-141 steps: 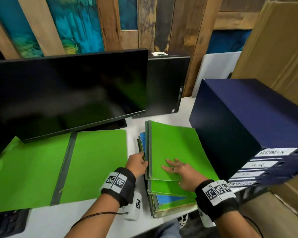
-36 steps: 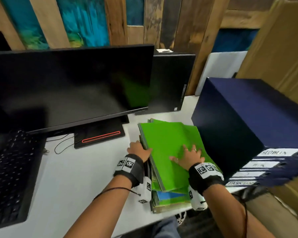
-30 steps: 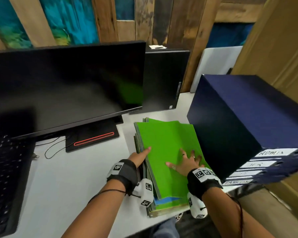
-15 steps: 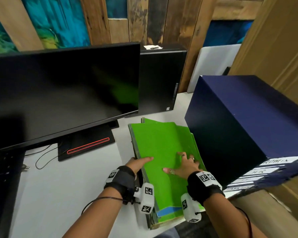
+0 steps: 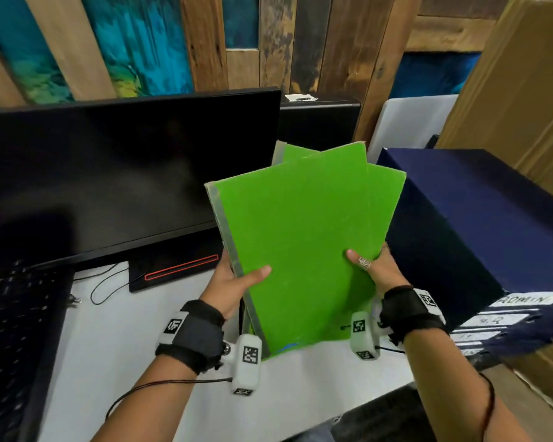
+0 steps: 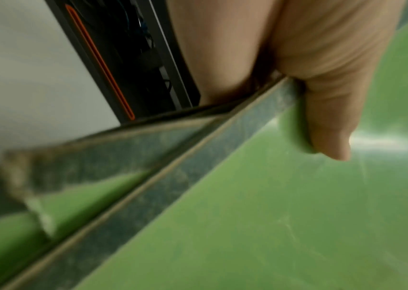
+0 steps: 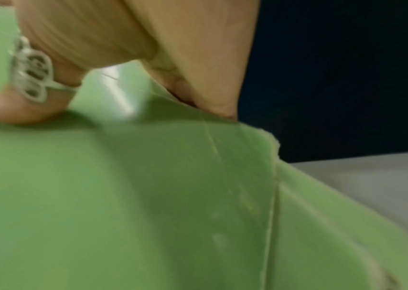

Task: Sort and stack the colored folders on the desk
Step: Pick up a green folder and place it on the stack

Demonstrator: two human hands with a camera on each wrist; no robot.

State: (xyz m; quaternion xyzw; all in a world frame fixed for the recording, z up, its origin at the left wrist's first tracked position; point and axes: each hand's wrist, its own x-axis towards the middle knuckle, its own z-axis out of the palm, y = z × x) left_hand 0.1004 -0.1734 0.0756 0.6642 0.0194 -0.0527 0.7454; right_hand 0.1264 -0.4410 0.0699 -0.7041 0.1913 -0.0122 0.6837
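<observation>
Both forearms are bare, with no sleeves. The left hand point(image 5: 229, 287) has a black fabric wrist strap point(image 5: 193, 336) behind it, carrying a white tag with a black square code. A white camera pod point(image 5: 246, 362) with the same kind of code hangs at the strap's inner side, and a thin black cable point(image 5: 160, 386) loops back from it. The right hand point(image 5: 375, 271) wears a silver ring point(image 5: 364, 263) on the thumb, a matching black strap point(image 5: 411, 311) with a coded tag, and its own white pod point(image 5: 363, 334).

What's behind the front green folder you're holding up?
More green folders fan out behind the front green folder, with a blue sliver at the bottom. How many, it covers.
</observation>
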